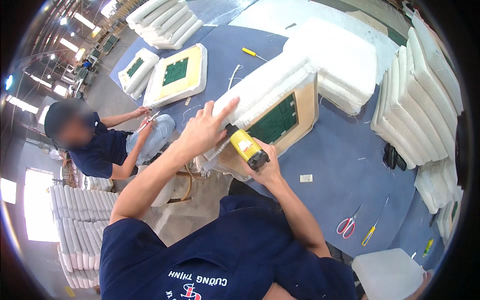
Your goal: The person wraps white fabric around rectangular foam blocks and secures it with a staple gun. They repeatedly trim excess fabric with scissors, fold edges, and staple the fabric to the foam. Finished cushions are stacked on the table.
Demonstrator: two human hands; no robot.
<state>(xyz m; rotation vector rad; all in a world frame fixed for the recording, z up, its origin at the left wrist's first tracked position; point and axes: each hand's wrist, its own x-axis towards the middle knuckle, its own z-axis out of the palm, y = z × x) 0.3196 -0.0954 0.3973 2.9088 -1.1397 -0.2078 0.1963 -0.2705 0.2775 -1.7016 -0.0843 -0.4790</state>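
A white-covered seat cushion (pixel 267 90) stands tilted at the table's near left, its wooden underside with a dark green webbed opening (pixel 275 120) turned toward me. My left hand (pixel 206 127) grips its left end, fingers stretched over the white fabric and thumb at the underside's edge. In my right hand (pixel 267 165) is a yellow and black staple gun (pixel 245 145), its nose against or very close to the cushion's edge beside my left thumb. The gun's handle is hidden behind its body and my fingers.
Piled white cushions (pixel 345 65) lie behind; a tall stack (pixel 415 100) stands right. On the blue table (pixel 320 210) are red-handled scissors (pixel 346 227), yellow screwdrivers (pixel 369 236) and a paper label (pixel 306 178). A co-worker (pixel 100 135) sits left, holding pliers-like cutters. A white pad (pixel 387 275) is lower right.
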